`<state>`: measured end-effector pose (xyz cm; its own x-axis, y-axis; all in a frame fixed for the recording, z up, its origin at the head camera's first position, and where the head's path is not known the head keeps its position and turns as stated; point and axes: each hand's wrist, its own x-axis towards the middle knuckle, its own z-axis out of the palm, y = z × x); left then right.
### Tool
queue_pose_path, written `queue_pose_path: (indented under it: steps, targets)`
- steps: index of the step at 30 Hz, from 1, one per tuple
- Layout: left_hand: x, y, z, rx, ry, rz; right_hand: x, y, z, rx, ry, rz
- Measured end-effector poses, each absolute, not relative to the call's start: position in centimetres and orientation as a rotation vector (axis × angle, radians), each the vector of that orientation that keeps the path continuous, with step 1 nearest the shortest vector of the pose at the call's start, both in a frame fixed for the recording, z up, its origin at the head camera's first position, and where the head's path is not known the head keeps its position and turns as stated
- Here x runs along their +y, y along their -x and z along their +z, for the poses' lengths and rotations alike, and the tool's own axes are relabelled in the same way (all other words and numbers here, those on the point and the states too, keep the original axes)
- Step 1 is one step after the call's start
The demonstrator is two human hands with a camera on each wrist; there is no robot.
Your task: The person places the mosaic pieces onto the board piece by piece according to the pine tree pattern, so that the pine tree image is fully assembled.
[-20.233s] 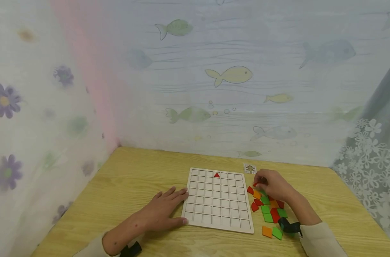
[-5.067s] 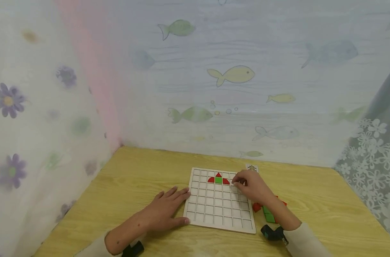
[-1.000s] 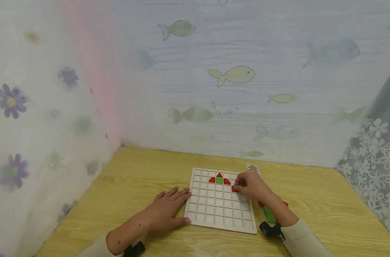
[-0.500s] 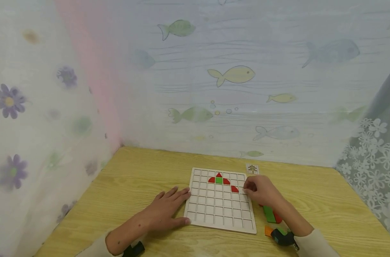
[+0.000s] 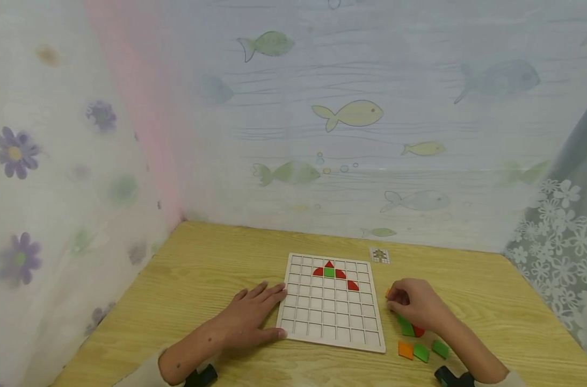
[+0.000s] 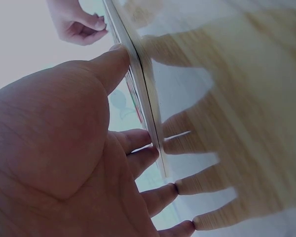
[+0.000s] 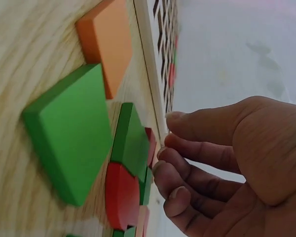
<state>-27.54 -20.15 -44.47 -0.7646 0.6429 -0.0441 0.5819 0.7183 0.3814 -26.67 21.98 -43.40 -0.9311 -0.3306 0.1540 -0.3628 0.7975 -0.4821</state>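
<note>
A pale grid board (image 5: 303,317) lies on the table in the head view. On it, near the top, are a red triangle (image 5: 329,264), a green square (image 5: 329,272), and red quarter-round tiles, one (image 5: 353,285) a row lower to the right. My left hand (image 5: 249,317) rests flat with spread fingers, fingertips and thumb touching the board's left edge. Over the loose tiles to the right hovers my right hand (image 5: 419,302), fingers loosely bent; the right wrist view shows nothing between thumb and index finger. It hides part of the pile.
Beside the board's right edge lie green tiles (image 5: 405,325), a red tile (image 5: 418,331), an orange tile (image 5: 405,350) and more green tiles (image 5: 421,352) nearer the front. A small pattern card (image 5: 379,255) lies behind. Patterned walls (image 5: 293,134) bound the table (image 5: 216,247).
Over twenty seconds, a green square and red quarter-round tiles joined the red triangle on the board. In the last second my right hand released the lower red tile and moved right to the pile.
</note>
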Motion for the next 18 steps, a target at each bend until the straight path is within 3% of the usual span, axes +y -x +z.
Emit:
queue_pose_path:
  steps: [18]
  targets:
    - [-20.26, 27.34, -44.26, 2.736, -0.991, 0.539, 22.58, 26.38, -43.83, -2.964, -0.459, 0.757]
